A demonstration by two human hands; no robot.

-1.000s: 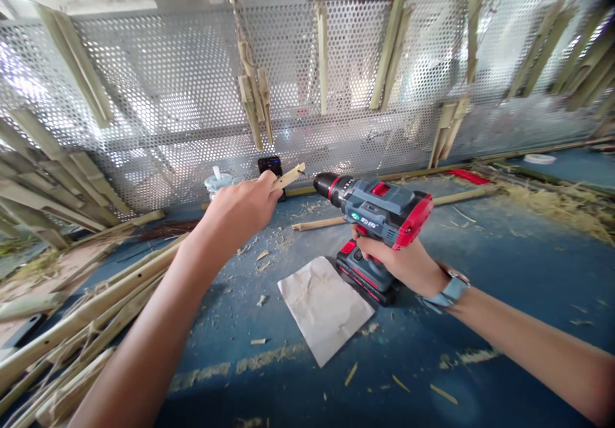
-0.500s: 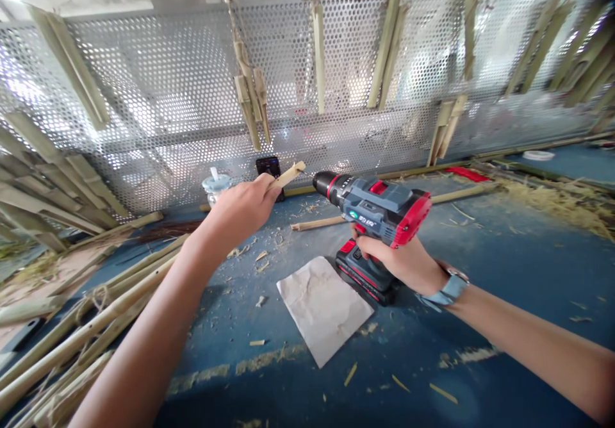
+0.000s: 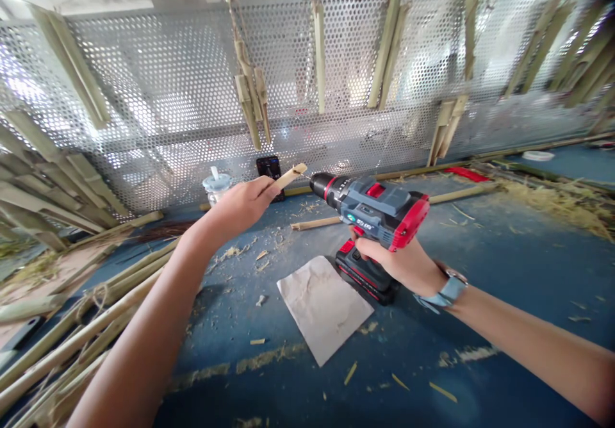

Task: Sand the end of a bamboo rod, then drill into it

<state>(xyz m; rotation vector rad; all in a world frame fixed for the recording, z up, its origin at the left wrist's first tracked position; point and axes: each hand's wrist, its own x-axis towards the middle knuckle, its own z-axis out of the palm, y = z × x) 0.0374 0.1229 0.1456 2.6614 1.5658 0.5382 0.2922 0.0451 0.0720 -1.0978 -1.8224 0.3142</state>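
My left hand [image 3: 247, 202] is closed around a short bamboo strip [image 3: 290, 175], whose pale end sticks out to the right. A dark spot shows near that end. My right hand [image 3: 390, 263] grips the handle of a grey and red cordless drill [image 3: 369, 200], its chuck pointing left at the strip. The thin bit reaches the strip's end; how deep it sits I cannot tell. Beneath the drill is its black and red battery [image 3: 366, 273], close to a creased white paper sheet [image 3: 324, 309] on the blue table [image 3: 230, 351].
Long bamboo poles [image 3: 96, 325] lie at the left. Behind stand a lidded cup [image 3: 216, 186], a phone [image 3: 269, 168] and a perforated metal screen [image 3: 177, 82] hung with bamboo pieces. A bamboo stick [image 3: 314, 223] lies behind the drill. Shavings [image 3: 557, 207] are heaped at the right.
The drill has shifted slightly left, toward the strip. My left hand and the strip have turned a little, and my left forearm has moved slightly left. Both grips stay the same.
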